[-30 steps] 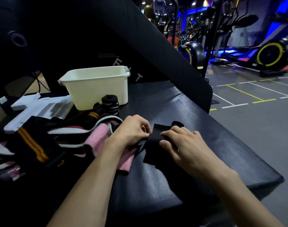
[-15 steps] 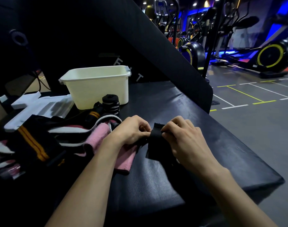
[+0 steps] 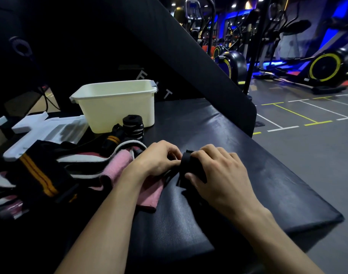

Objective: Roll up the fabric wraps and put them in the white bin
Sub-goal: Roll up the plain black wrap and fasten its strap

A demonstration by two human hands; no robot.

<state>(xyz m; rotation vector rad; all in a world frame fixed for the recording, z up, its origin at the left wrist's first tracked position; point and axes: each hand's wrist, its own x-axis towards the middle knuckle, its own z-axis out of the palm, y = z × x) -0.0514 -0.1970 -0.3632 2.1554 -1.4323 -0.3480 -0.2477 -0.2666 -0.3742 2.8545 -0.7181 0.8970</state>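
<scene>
On the black padded table [image 3: 218, 135], just in front of the person, a black wrap [image 3: 191, 167] sits partly rolled between both hands. The roll looks loose enough to spring open if either grip eases, since the free tail trails toward the person and nothing pins it. A slack roll could also unwind on the way to the white bin [image 3: 117, 107], which stands well apart, at the far left of the table. The tail may snag on the pink wrap [image 3: 149, 192] lying just beside it, under the left forearm.

The left hand [image 3: 157, 159] is curled, fingertips pinching the roll's left end. The right hand [image 3: 218, 171] is curled over the roll, thumb underneath, gripping it. One rolled striped wrap [image 3: 132, 126] stands in front of the bin, outside it.
</scene>
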